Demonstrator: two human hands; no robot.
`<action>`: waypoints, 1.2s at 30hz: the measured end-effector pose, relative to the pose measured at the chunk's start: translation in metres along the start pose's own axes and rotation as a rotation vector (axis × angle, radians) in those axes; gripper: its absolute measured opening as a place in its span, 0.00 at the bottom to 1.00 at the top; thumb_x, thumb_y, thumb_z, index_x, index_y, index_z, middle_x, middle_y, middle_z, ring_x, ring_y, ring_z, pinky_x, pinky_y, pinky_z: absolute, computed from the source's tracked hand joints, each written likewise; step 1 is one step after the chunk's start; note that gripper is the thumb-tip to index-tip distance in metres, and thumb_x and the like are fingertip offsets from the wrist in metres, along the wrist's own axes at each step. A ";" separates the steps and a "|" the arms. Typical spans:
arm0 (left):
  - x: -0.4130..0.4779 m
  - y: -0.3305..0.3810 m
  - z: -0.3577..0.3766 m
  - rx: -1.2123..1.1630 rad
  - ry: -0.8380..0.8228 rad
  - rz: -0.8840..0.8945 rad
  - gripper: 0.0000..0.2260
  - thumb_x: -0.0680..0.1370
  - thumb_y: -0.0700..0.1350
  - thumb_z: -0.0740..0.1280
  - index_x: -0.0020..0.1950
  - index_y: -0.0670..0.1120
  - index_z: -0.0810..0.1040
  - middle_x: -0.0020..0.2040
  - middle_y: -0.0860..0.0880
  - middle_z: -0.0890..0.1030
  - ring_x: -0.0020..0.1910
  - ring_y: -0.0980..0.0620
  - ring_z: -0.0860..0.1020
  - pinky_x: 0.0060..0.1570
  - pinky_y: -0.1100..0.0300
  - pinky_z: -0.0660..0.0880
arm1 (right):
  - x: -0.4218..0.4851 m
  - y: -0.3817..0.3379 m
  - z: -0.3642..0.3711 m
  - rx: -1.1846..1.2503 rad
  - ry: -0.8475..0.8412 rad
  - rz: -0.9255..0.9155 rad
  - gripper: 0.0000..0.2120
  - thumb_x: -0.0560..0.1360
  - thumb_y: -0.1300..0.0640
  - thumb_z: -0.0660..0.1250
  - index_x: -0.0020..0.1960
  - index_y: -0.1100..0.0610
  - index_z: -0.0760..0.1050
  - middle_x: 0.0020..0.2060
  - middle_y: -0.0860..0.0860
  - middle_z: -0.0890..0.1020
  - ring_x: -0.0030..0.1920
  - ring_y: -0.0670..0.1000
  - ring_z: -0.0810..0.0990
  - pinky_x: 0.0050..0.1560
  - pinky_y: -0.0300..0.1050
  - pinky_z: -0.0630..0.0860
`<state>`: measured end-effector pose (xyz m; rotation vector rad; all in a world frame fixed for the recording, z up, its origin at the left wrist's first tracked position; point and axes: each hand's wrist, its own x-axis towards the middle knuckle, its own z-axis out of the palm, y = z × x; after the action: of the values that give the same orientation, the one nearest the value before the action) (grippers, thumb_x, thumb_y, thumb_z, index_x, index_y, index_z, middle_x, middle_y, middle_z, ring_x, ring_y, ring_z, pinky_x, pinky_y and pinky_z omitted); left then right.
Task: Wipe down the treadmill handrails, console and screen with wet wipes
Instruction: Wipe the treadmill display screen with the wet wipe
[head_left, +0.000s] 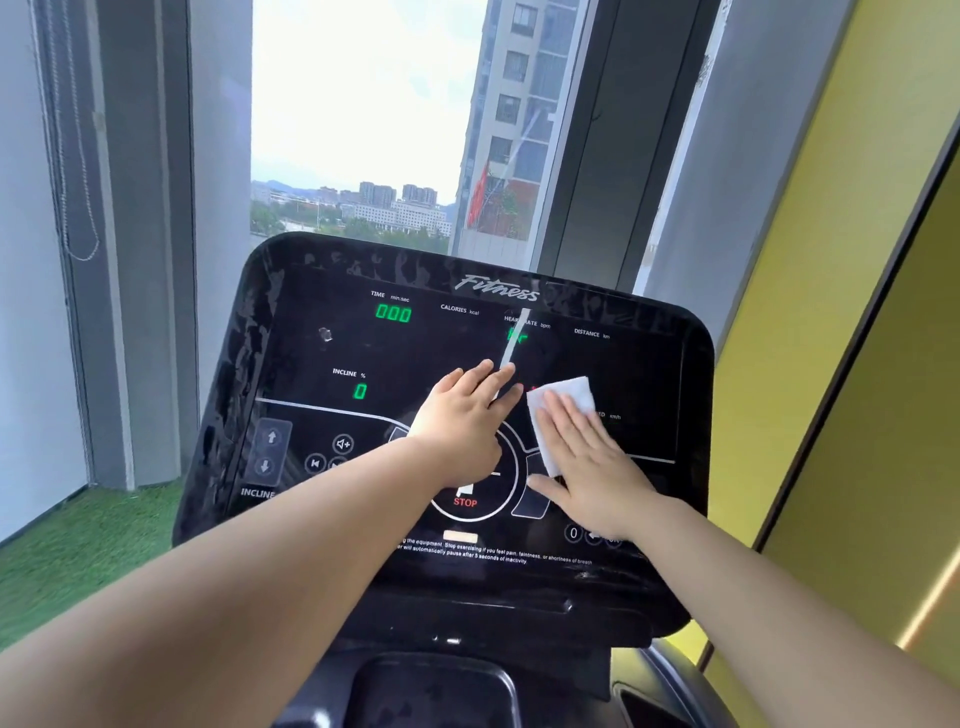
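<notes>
The black treadmill console (311, 332) fills the middle of the view, its glossy screen lit with green digits and a red STOP ring. A white wet wipe (563, 397) lies flat on the screen's right half. My right hand (587, 462) presses on the wipe with straight fingers. Beside it, my left hand (465, 421) rests flat on the screen's centre, fingers straight, touching the glass above the STOP ring. Wet streaks show along the console's upper and left rim. The handrails are out of view.
A black tray recess (431, 691) sits below the console. A tall window (363, 130) is straight ahead, with a blind's bead cord (78, 208) at the left. Green artificial turf (78, 551) covers the floor at the left. A yellow wall (831, 364) runs close along the right.
</notes>
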<state>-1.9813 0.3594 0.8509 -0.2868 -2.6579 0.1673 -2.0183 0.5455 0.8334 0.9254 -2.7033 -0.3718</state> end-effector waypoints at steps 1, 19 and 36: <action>0.000 0.000 0.000 0.000 0.000 -0.001 0.30 0.79 0.51 0.55 0.78 0.50 0.45 0.78 0.51 0.42 0.77 0.50 0.41 0.74 0.54 0.41 | -0.003 0.007 -0.002 -0.010 -0.023 -0.024 0.46 0.58 0.28 0.15 0.69 0.53 0.22 0.67 0.46 0.22 0.67 0.45 0.20 0.67 0.40 0.23; 0.002 -0.003 0.002 -0.038 0.023 0.010 0.30 0.79 0.49 0.56 0.78 0.51 0.47 0.78 0.52 0.43 0.77 0.51 0.42 0.74 0.55 0.42 | -0.004 0.025 -0.014 -0.018 -0.007 -0.016 0.41 0.63 0.29 0.19 0.69 0.51 0.23 0.70 0.46 0.26 0.68 0.43 0.22 0.67 0.38 0.22; -0.011 -0.044 -0.001 -0.094 0.114 -0.216 0.29 0.80 0.50 0.55 0.78 0.49 0.48 0.78 0.50 0.45 0.76 0.49 0.41 0.74 0.54 0.41 | 0.021 0.015 -0.032 0.006 0.061 0.122 0.35 0.75 0.34 0.34 0.71 0.53 0.26 0.71 0.48 0.27 0.72 0.47 0.26 0.72 0.47 0.30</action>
<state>-1.9788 0.3139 0.8548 -0.0358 -2.5649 -0.0424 -2.0324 0.5385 0.8713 0.7558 -2.6899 -0.3054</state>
